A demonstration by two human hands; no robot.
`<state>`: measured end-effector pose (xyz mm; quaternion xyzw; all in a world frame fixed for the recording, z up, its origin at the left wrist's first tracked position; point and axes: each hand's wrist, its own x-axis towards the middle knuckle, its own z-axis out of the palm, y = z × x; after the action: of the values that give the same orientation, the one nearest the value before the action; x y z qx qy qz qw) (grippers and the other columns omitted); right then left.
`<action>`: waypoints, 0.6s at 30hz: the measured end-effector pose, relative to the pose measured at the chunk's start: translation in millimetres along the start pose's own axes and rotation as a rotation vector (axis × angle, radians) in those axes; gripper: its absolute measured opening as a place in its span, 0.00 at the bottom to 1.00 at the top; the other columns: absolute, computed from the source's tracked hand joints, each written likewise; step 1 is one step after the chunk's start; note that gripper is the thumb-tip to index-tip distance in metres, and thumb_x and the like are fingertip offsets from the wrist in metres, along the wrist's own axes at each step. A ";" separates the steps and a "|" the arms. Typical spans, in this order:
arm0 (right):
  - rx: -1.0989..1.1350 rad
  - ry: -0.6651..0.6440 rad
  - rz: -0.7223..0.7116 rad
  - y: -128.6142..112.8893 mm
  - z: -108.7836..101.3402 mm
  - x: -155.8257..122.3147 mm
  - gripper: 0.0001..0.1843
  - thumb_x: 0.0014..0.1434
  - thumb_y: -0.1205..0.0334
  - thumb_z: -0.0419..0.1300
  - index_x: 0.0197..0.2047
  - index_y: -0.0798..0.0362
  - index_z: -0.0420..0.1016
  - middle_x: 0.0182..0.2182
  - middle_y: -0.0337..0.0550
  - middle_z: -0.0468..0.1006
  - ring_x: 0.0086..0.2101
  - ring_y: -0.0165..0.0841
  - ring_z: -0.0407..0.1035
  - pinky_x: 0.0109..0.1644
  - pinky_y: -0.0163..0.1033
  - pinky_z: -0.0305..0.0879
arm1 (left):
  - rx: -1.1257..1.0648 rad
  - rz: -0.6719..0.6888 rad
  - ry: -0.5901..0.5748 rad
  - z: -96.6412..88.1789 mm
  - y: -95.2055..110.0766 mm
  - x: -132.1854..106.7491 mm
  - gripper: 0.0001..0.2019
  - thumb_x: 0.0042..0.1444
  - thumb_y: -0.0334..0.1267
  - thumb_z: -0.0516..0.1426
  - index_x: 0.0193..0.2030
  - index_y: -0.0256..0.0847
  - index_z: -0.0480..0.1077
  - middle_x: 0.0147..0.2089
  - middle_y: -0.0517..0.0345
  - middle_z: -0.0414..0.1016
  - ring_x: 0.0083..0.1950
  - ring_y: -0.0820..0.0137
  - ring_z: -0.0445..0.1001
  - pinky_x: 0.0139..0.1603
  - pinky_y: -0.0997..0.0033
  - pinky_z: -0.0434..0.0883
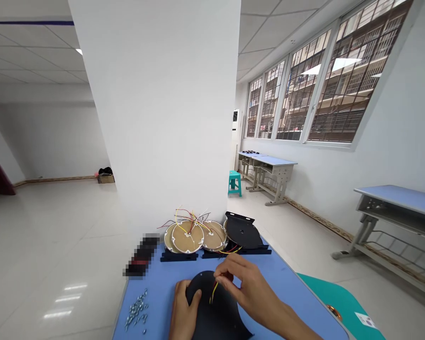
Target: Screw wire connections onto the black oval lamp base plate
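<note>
A black rounded plate [216, 316] is tilted up over the near part of the blue table. My left hand [184, 309] grips its left edge, thumb on the face and fingers behind. Near the plate's top, my right hand [244, 288] pinches thin yellow and dark wires [213, 293] that come out at the plate's middle. What lies behind the plate is hidden. Farther back, round tan discs with white rims [187, 237] lean in a row, with loose wires on them. Another black plate with a bracket [243, 231] rests at the row's right end.
Loose silver screws [136, 309] lie at the table's left side. A pixelated dark object [141, 257] is at the back left corner. The white pillar [163, 118] rises behind the table [283, 274]. At right, a teal stool [326, 293] bears a copper-coloured ring [334, 311].
</note>
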<state>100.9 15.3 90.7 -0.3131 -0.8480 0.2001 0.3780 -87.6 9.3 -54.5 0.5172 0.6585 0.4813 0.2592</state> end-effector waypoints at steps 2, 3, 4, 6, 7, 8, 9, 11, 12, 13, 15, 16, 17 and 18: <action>0.022 0.009 0.025 0.1 -0.2 3.1 0.07 0.62 0.67 0.57 0.33 0.52 0.74 0.30 0.40 0.73 0.31 0.30 0.68 0.36 0.35 0.64 | 0.000 0.009 0.005 2.1 0.9 -3.7 0.27 0.51 0.42 0.52 0.56 0.31 0.65 0.55 0.41 0.70 0.54 0.58 0.71 0.57 0.56 0.68; 0.030 0.011 0.030 0.3 -0.3 4.5 0.07 0.62 0.67 0.57 0.33 0.52 0.74 0.30 0.40 0.73 0.30 0.30 0.67 0.35 0.34 0.64 | 0.011 0.038 -0.006 1.7 3.7 -5.7 0.29 0.51 0.38 0.52 0.61 0.32 0.60 0.60 0.41 0.66 0.58 0.59 0.69 0.60 0.56 0.66; 0.036 0.013 0.033 0.7 -0.3 5.7 0.07 0.62 0.68 0.57 0.33 0.52 0.74 0.30 0.40 0.73 0.30 0.30 0.67 0.35 0.34 0.64 | 0.035 0.090 -0.037 0.5 8.0 -7.6 0.31 0.50 0.35 0.52 0.64 0.36 0.58 0.64 0.43 0.62 0.62 0.59 0.65 0.63 0.54 0.63; 0.042 0.011 0.029 1.5 -0.1 7.8 0.06 0.62 0.68 0.57 0.34 0.52 0.74 0.30 0.40 0.73 0.30 0.30 0.68 0.36 0.34 0.64 | 0.125 0.211 -0.153 -3.7 19.6 -10.2 0.32 0.46 0.29 0.54 0.62 0.45 0.63 0.70 0.51 0.55 0.70 0.57 0.53 0.68 0.50 0.54; 0.043 0.009 0.024 1.9 0.2 8.7 0.06 0.61 0.68 0.57 0.34 0.52 0.74 0.30 0.40 0.73 0.31 0.30 0.68 0.36 0.34 0.64 | 0.186 0.247 -0.221 -6.0 25.9 -10.7 0.31 0.44 0.28 0.56 0.58 0.48 0.68 0.71 0.55 0.53 0.72 0.55 0.47 0.69 0.47 0.50; 0.043 0.008 0.018 2.4 0.6 9.7 0.06 0.61 0.68 0.57 0.34 0.53 0.74 0.30 0.40 0.73 0.31 0.30 0.68 0.36 0.34 0.64 | 0.248 0.250 -0.283 -7.8 31.7 -10.5 0.29 0.42 0.27 0.57 0.53 0.50 0.72 0.71 0.58 0.53 0.73 0.53 0.44 0.69 0.45 0.47; 0.041 0.006 0.010 3.0 1.1 10.7 0.06 0.61 0.68 0.57 0.34 0.53 0.74 0.30 0.40 0.73 0.31 0.30 0.68 0.36 0.34 0.64 | 0.304 0.226 -0.331 -9.1 36.5 -9.8 0.27 0.40 0.27 0.57 0.49 0.51 0.75 0.71 0.59 0.55 0.73 0.52 0.42 0.69 0.44 0.46; 0.028 0.010 -0.006 4.4 2.3 12.8 0.06 0.61 0.69 0.57 0.34 0.53 0.74 0.30 0.40 0.73 0.30 0.30 0.68 0.35 0.34 0.64 | 0.369 0.154 -0.384 -9.6 42.1 -7.4 0.22 0.40 0.29 0.59 0.44 0.51 0.78 0.68 0.58 0.61 0.72 0.51 0.46 0.69 0.45 0.47; 0.018 0.019 -0.014 5.2 3.0 13.7 0.06 0.61 0.69 0.57 0.34 0.53 0.75 0.30 0.40 0.73 0.30 0.30 0.68 0.35 0.34 0.64 | 0.376 0.130 -0.397 -9.1 43.0 -6.2 0.20 0.41 0.30 0.59 0.43 0.51 0.78 0.67 0.57 0.63 0.71 0.52 0.50 0.68 0.47 0.49; 0.008 0.030 -0.020 6.0 3.7 14.4 0.06 0.61 0.69 0.57 0.34 0.53 0.75 0.29 0.40 0.73 0.30 0.30 0.68 0.35 0.34 0.64 | 0.372 0.118 -0.406 -8.5 43.1 -5.3 0.19 0.42 0.32 0.59 0.43 0.51 0.78 0.67 0.57 0.63 0.69 0.53 0.54 0.68 0.49 0.51; -0.005 0.056 -0.023 6.9 5.0 15.1 0.07 0.61 0.70 0.57 0.34 0.53 0.75 0.29 0.40 0.73 0.30 0.30 0.67 0.34 0.34 0.64 | 0.353 0.117 -0.415 -7.1 42.0 -4.7 0.19 0.43 0.33 0.59 0.45 0.51 0.78 0.67 0.57 0.62 0.67 0.56 0.59 0.67 0.53 0.54; -0.006 0.068 -0.023 6.9 5.5 15.1 0.07 0.61 0.70 0.57 0.34 0.53 0.75 0.29 0.40 0.73 0.29 0.30 0.67 0.34 0.34 0.64 | 0.348 0.119 -0.419 -6.5 41.3 -5.2 0.19 0.44 0.33 0.59 0.45 0.51 0.77 0.67 0.57 0.62 0.66 0.57 0.60 0.66 0.54 0.55; -0.002 0.076 -0.025 6.6 5.9 14.9 0.07 0.61 0.70 0.57 0.34 0.53 0.75 0.29 0.40 0.73 0.29 0.30 0.67 0.34 0.34 0.64 | 0.349 0.121 -0.417 -6.0 40.7 -6.1 0.19 0.44 0.34 0.59 0.45 0.51 0.77 0.67 0.57 0.62 0.66 0.57 0.60 0.66 0.55 0.56; 0.007 0.077 -0.033 5.9 6.2 14.4 0.07 0.61 0.70 0.57 0.34 0.53 0.75 0.29 0.40 0.74 0.30 0.30 0.68 0.35 0.34 0.64 | 0.354 0.122 -0.409 -5.3 40.0 -7.3 0.18 0.44 0.34 0.60 0.44 0.50 0.77 0.67 0.56 0.62 0.66 0.57 0.61 0.65 0.55 0.57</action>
<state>91.0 28.8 90.8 -0.3051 -0.8371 0.1847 0.4148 -72.4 0.6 -17.5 0.6795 0.6339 0.2592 0.2631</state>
